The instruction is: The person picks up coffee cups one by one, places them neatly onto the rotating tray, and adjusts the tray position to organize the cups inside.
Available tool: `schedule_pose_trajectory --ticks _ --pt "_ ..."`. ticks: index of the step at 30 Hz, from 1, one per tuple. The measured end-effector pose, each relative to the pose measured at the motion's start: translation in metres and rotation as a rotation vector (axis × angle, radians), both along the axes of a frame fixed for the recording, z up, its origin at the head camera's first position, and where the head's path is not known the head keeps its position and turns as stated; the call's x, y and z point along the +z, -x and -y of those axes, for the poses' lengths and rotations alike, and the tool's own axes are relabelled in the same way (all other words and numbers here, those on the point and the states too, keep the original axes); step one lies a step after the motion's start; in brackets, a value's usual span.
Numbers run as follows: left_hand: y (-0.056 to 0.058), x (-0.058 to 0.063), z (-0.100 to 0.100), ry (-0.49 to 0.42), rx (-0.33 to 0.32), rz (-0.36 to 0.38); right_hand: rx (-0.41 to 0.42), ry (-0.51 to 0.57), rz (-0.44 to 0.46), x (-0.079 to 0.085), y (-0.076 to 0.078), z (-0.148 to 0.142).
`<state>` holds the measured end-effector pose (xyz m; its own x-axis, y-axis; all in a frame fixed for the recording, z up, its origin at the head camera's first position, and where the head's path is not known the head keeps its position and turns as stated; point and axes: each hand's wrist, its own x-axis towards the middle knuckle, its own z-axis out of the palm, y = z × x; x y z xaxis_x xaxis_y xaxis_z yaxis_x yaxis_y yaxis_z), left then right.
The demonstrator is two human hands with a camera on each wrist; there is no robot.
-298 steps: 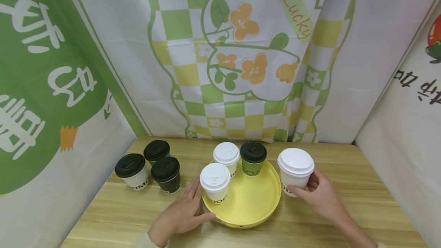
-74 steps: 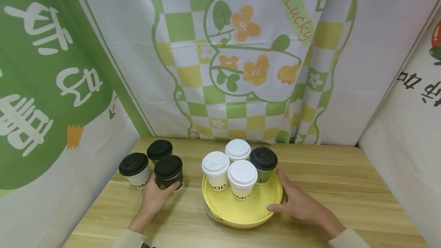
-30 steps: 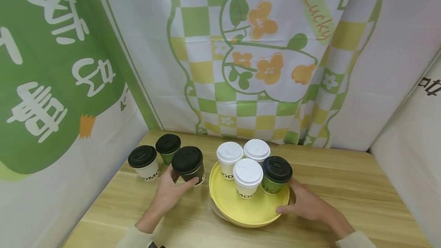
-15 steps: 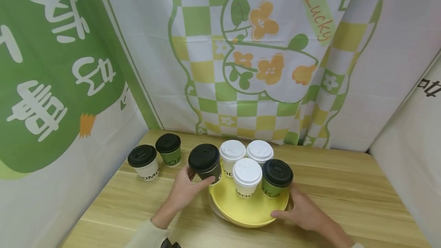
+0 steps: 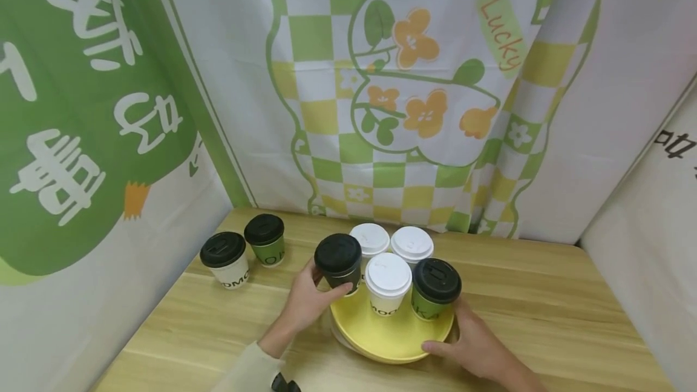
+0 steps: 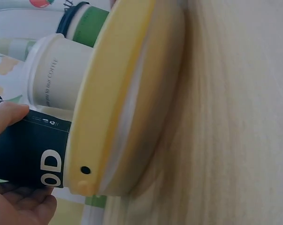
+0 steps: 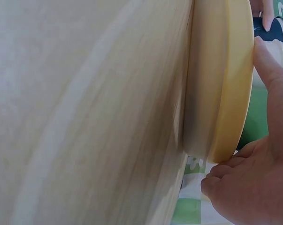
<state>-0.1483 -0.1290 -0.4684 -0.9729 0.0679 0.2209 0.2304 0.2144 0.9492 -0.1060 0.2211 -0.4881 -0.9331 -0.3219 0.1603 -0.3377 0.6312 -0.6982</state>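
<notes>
My left hand [image 5: 306, 302] grips a dark paper coffee cup [image 5: 339, 258] with a black lid, fingers behind it and thumb in front. The cup stands at the left edge of a round yellow turntable [image 5: 376, 334]; in the left wrist view its base meets the yellow surface. My right hand [image 5: 479, 346] holds the turntable's right rim, thumb at the front and fingers beside a green cup [image 5: 435, 289] with a black lid. A white-lidded cup [image 5: 388, 283] stands between them, with two more white-lidded cups, left [image 5: 370, 239] and right [image 5: 412, 244], behind.
On the table's left stand a white cup [image 5: 224, 260] and a green cup [image 5: 265, 239], both black-lidded. Printed curtains [image 5: 381, 198] hang close behind the wooden table [image 5: 218, 343] and at its sides.
The left hand has carried the dark cup from the left group rightward to the turntable. Since 2.5 s ago the turntable has turned slightly, bringing the green cup forward under the right hand.
</notes>
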Motion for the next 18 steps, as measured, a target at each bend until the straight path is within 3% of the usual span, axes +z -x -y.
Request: schedule_pose_trajectory --ticks 10,18 --pt "0.002 -0.017 -0.006 0.036 0.018 -0.016 -0.009 -0.001 0.044 -0.001 -0.003 0.001" --pt "-0.001 -0.021 -0.01 0.091 0.022 -0.052 -0.015 0.011 0.03 -0.001 -0.003 0.002"
